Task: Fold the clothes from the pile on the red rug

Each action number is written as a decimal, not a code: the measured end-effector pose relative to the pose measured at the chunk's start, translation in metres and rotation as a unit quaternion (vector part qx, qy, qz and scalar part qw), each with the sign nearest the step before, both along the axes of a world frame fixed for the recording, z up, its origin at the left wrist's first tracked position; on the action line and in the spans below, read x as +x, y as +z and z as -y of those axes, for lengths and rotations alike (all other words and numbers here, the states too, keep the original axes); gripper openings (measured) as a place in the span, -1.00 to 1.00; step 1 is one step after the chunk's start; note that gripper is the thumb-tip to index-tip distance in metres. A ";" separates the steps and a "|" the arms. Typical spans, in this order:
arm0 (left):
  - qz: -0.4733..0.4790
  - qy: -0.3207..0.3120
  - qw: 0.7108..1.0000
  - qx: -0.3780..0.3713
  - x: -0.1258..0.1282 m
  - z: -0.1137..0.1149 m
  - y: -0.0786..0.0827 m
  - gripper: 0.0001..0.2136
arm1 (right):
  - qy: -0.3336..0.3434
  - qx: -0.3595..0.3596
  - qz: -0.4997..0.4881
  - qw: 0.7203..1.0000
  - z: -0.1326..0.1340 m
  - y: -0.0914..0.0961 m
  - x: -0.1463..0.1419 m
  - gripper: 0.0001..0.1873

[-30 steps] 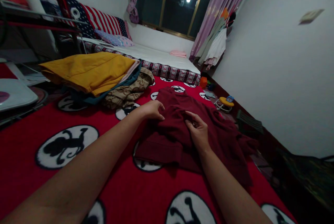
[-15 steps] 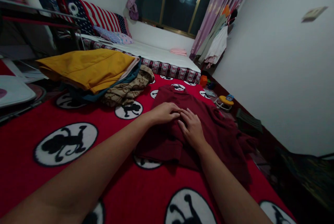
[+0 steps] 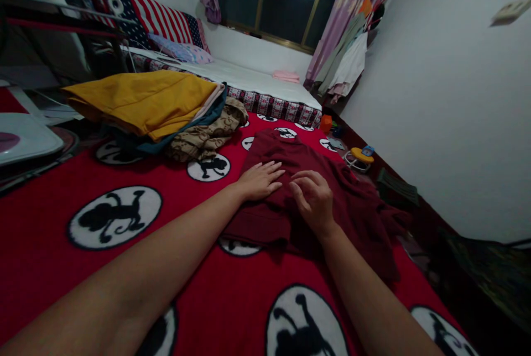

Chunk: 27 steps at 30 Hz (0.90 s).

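A dark maroon garment [image 3: 352, 201] lies partly folded on a red blanket with black-and-white round motifs [image 3: 53, 218]. My left hand [image 3: 259, 179] rests flat on the garment's left part, fingers stretched and spread, holding nothing. Just to its right, my right hand [image 3: 313, 198] also lies on the cloth, fingers slightly curled and pressing down, gripping nothing. The garment's right side hangs in loose folds over the blanket's edge.
A pile of folded clothes, yellow on top [image 3: 145, 99], with a tan patterned cloth [image 3: 207, 137] beside it, sits at the left back. Behind is a mattress [image 3: 249, 77] with striped pillows. A small yellow stool [image 3: 360, 157] stands on the floor at right. Clothes hang by the curtain [image 3: 346, 63].
My left hand went from gripping a fold at the garment's left to lying flat and open. My right hand slid slightly right and stayed on the cloth.
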State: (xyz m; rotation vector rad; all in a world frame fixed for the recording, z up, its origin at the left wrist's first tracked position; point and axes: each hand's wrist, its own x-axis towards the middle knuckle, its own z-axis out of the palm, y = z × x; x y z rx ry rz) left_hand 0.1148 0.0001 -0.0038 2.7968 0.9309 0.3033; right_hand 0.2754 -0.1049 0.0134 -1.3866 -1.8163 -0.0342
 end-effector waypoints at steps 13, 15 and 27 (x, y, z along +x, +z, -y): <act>-0.046 -0.009 0.996 -0.078 -0.002 -0.006 0.013 -0.41 | 0.260 -0.297 0.117 0.911 0.038 0.045 -0.006 -0.71; -0.069 -0.022 0.990 -0.118 -0.006 -0.005 0.021 -0.32 | 0.251 -0.326 0.095 0.906 0.039 0.047 0.000 -0.72; 0.046 0.101 0.993 0.031 0.013 0.023 -0.007 -0.46 | 0.068 -0.123 -0.021 0.990 -0.003 0.001 0.018 -0.60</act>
